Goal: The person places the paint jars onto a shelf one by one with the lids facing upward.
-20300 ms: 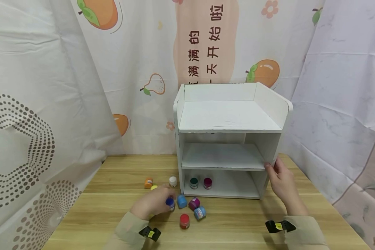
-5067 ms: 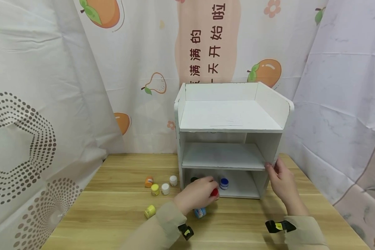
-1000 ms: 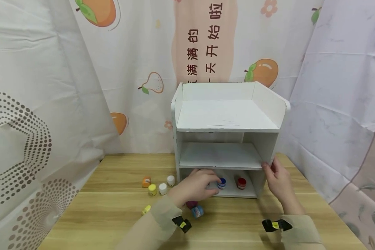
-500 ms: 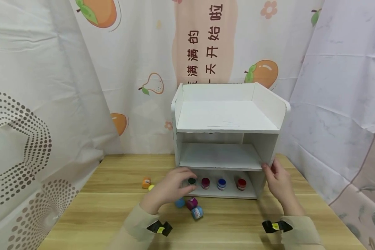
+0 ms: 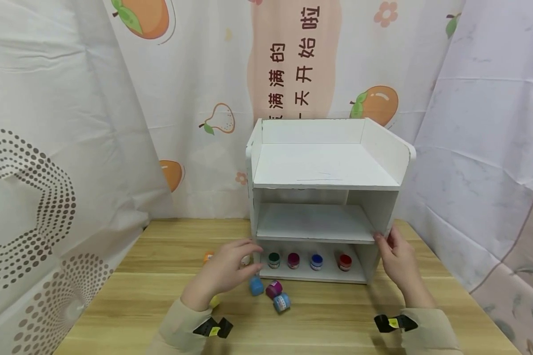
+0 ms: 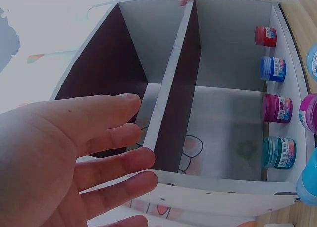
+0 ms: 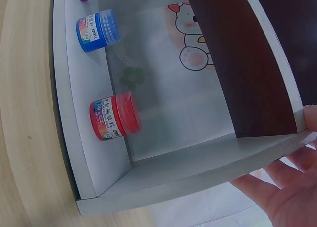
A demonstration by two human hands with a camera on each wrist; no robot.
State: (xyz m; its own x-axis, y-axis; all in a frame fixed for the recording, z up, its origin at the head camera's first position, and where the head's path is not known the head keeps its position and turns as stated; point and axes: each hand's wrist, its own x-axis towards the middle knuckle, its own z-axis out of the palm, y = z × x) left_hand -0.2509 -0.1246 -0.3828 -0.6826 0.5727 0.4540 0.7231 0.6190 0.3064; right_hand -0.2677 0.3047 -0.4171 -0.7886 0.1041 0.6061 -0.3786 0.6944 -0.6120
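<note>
My left hand hovers just left of the white shelf unit, fingers apart and holding nothing. A white jar shows partly between its thumb and fingers in the head view. My right hand grips the right side panel, thumb at the middle board's end. On the bottom shelf stand, left to right, paint jars in green, magenta, blue and red. In front of the unit lie a light blue jar, a purple jar and another light blue jar.
Left of the unit, an orange jar and a yellow jar are partly covered by my left hand. The wooden table extends in front. A printed curtain hangs behind.
Earlier the blue and red jars came onto the bottom shelf. Over the last second my left hand has drawn back leftward out of the shelf. My right hand has stayed on the side panel.
</note>
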